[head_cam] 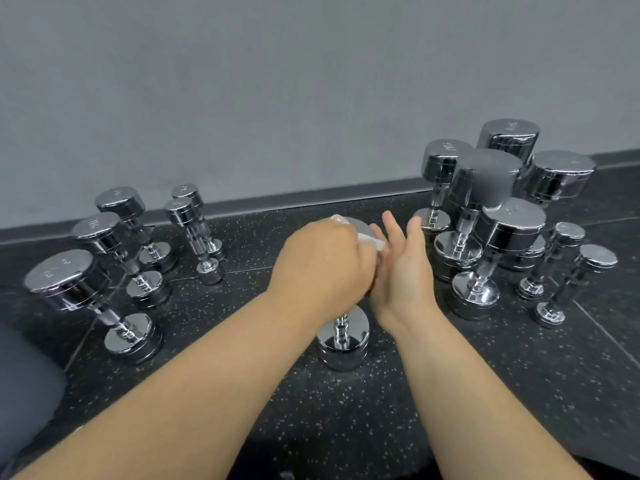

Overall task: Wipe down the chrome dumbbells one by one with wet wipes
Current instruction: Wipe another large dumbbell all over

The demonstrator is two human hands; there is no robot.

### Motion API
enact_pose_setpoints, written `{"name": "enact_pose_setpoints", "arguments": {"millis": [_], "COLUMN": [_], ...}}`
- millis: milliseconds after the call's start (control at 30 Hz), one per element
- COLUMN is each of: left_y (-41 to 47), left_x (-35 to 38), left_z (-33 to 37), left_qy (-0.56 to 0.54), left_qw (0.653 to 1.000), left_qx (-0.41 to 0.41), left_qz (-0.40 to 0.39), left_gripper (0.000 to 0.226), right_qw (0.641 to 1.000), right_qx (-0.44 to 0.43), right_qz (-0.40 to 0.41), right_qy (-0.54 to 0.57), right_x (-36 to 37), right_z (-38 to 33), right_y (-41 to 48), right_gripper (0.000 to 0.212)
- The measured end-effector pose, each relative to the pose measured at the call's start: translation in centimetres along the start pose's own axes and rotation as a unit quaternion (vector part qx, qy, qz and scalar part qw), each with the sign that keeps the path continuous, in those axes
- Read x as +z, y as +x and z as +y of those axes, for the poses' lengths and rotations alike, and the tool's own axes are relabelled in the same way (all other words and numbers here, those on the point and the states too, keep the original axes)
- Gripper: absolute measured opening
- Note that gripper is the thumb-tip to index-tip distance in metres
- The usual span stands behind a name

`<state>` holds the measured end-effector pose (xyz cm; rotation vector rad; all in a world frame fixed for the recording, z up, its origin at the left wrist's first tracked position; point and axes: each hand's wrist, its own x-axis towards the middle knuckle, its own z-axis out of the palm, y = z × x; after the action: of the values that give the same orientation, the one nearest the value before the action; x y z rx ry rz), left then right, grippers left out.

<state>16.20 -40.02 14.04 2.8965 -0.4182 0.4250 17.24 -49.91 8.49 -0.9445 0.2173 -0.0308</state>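
Speckled floor (346, 427) between two dumbbell clusters (512, 230)

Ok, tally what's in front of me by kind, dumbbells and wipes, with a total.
Dumbbells: 13 (5 on the left, 1 under the hands, 7 on the right, where they overlap)
Wipe: 1, held in the left hand
Total: 14

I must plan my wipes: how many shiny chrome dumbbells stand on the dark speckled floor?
13 shiny chrome dumbbells: five at left, one in the middle under the left hand and right hand, seven at right. The right cluster may hide more.
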Motion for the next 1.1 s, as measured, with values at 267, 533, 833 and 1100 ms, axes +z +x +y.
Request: {"name": "enact_pose_setpoints", "arguments": {"millis": [267, 533, 833, 1100], "left_y": [-0.5, 1.5, -0.4, -3.8], "left_x": [0.0, 2.4, 2.0, 3.0], "left_z": [-3.5, -0.3, 0.7, -4.1], "left_qy": [0.073, 0.046, 0.004, -0.065], "left_qw": [0.997, 0.995, 0.983, 0.992], "left_qx": [0.011, 0.072, 0.150, 0.105], "left_qz": [0.009, -0.047, -0.102, 0.018], "left_gripper": [0.011, 0.047, 0.054, 0.042], "right_qw": [0.998, 0.995, 0.987, 0.991], "right_qx": [0.017, 0.040, 0.062, 0.058], "right_qz": [-0.005, -0.002, 0.027, 0.016], "right_qy": [0.060, 0.093, 0.144, 0.116], "right_x": [-0.6, -1.0, -1.0, -1.0], "right_z": [-0.4, -0.2, -0.4, -0.3], "right_y": [0.1, 0.3, -0.1, -0.2], "right_gripper": [0.062, 0.063, 0.065, 0.063]}}
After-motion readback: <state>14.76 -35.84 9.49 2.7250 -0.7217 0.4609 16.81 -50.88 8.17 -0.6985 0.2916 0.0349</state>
